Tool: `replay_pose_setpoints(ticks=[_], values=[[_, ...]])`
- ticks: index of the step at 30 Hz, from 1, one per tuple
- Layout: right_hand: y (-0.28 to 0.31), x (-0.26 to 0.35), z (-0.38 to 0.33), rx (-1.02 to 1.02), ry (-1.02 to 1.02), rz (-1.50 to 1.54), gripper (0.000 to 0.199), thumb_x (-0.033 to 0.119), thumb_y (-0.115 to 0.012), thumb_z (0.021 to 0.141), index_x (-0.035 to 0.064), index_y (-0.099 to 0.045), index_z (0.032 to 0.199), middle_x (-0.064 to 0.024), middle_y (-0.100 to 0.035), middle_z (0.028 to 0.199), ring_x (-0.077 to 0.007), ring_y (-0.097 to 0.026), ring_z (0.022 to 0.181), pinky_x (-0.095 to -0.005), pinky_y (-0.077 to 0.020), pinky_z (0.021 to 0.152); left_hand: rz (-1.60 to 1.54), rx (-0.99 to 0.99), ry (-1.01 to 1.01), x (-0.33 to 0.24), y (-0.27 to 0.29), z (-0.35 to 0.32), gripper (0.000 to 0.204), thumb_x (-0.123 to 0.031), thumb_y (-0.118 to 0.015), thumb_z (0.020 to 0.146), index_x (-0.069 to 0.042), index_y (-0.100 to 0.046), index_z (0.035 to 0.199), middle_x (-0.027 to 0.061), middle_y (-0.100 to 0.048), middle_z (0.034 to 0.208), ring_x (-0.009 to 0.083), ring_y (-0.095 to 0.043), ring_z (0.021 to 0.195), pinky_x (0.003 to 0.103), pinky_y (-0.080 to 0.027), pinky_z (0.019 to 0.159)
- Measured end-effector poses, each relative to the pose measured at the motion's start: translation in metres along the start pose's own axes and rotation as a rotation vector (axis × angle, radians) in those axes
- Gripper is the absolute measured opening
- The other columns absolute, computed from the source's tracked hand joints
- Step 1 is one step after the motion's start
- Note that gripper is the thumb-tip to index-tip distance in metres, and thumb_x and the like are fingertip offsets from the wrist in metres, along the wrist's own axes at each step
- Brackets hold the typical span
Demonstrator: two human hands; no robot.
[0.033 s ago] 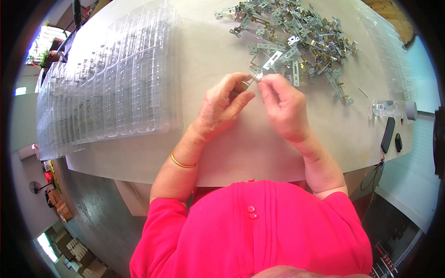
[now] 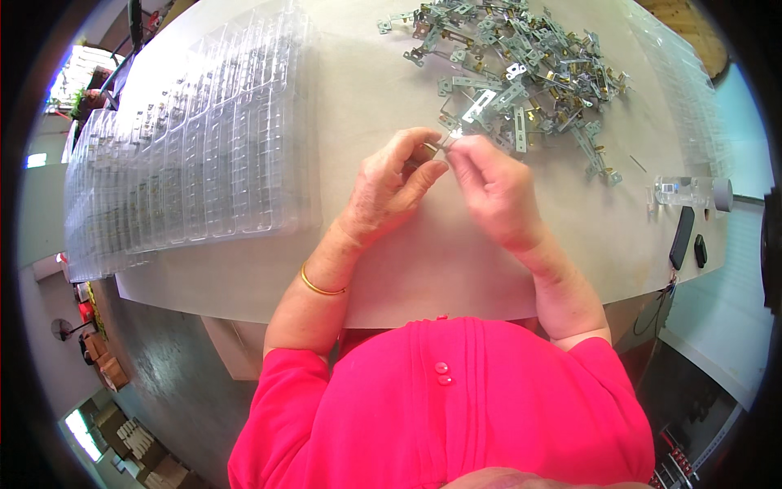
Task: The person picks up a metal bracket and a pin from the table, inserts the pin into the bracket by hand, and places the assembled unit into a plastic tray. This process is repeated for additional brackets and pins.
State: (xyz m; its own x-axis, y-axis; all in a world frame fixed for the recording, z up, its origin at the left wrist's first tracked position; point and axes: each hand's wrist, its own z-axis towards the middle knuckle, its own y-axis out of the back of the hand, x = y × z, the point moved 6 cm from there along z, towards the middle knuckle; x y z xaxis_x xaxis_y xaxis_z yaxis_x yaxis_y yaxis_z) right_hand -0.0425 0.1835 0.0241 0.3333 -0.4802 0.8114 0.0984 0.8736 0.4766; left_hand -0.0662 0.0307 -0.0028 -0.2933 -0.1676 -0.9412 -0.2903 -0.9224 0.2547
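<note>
the left hand and the right hand are meeting over the pale table, fingertips pinching a small metal part between them. both hands are curling nearly closed around it, the part sitting right where the fingertips touch. just beyond the hands a pile of metal parts is lying, and stacked clear plastic trays are resting to the left.
</note>
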Motion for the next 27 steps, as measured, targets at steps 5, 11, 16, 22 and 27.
replay_pose_setpoints(ticks=[5, 11, 16, 22, 27], values=[[-0.001, -0.004, 0.005, -0.007, -0.092, 0.049, 0.005, 0.007, -0.066, 0.095, 0.0064, -0.063, 0.099, -0.0150, -0.065, 0.079, -0.0287, -0.063, 0.064, -0.0359, -0.0496, 0.060, 0.056, -0.011, -0.026, 0.003, 0.005, 0.005, 0.033, -0.005, -0.071, 0.093, 0.000, -0.060, 0.124, 0.0016, -0.060, 0.084, 0.0080, -0.053, 0.074, 0.024, -0.048, 0.068], [-0.002, -0.008, 0.000, 0.028, -0.167, 0.096, 0.006, 0.009, -0.066, 0.097, 0.0055, -0.062, 0.101, -0.0099, -0.064, 0.075, -0.0178, -0.061, 0.062, -0.0319, -0.0480, 0.057, -0.080, -0.019, 0.111, 0.007, 0.006, 0.002, 0.028, -0.011, -0.066, 0.099, 0.001, -0.060, 0.124, 0.0010, -0.062, 0.087, 0.0081, -0.056, 0.075, 0.024, -0.049, 0.069], [0.002, -0.017, 0.000, -0.051, -0.227, 0.307, 0.007, 0.012, -0.063, 0.101, 0.0065, -0.062, 0.104, 0.0003, -0.065, 0.077, -0.0065, -0.059, 0.067, -0.0255, -0.0469, 0.058, -0.288, 0.036, 0.299, 0.012, 0.006, -0.001, 0.027, -0.018, -0.060, 0.103, 0.001, -0.061, 0.123, 0.0013, -0.064, 0.091, 0.0085, -0.058, 0.079, 0.025, -0.050, 0.072], [-0.003, -0.023, 0.003, -0.027, -0.307, 0.650, 0.012, 0.016, -0.060, 0.103, 0.0079, -0.063, 0.111, 0.0008, -0.067, 0.097, -0.0066, -0.063, 0.076, -0.0232, -0.0505, 0.067, -0.260, 0.155, 0.222, 0.011, 0.003, 0.002, 0.031, -0.024, -0.058, 0.103, 0.002, -0.063, 0.120, 0.0013, -0.061, 0.092, 0.0084, -0.054, 0.083, 0.025, -0.047, 0.076], [-0.007, -0.026, 0.006, -0.041, -0.364, 0.847, 0.014, 0.016, -0.058, 0.104, 0.0063, -0.062, 0.114, -0.0045, -0.069, 0.107, -0.0103, -0.066, 0.079, -0.0251, -0.0514, 0.070, -0.189, 0.190, 0.165, 0.012, 0.005, 0.004, 0.031, -0.023, -0.058, 0.102, 0.002, -0.064, 0.119, 0.0006, -0.060, 0.093, 0.0083, -0.053, 0.083, 0.026, -0.047, 0.076]])
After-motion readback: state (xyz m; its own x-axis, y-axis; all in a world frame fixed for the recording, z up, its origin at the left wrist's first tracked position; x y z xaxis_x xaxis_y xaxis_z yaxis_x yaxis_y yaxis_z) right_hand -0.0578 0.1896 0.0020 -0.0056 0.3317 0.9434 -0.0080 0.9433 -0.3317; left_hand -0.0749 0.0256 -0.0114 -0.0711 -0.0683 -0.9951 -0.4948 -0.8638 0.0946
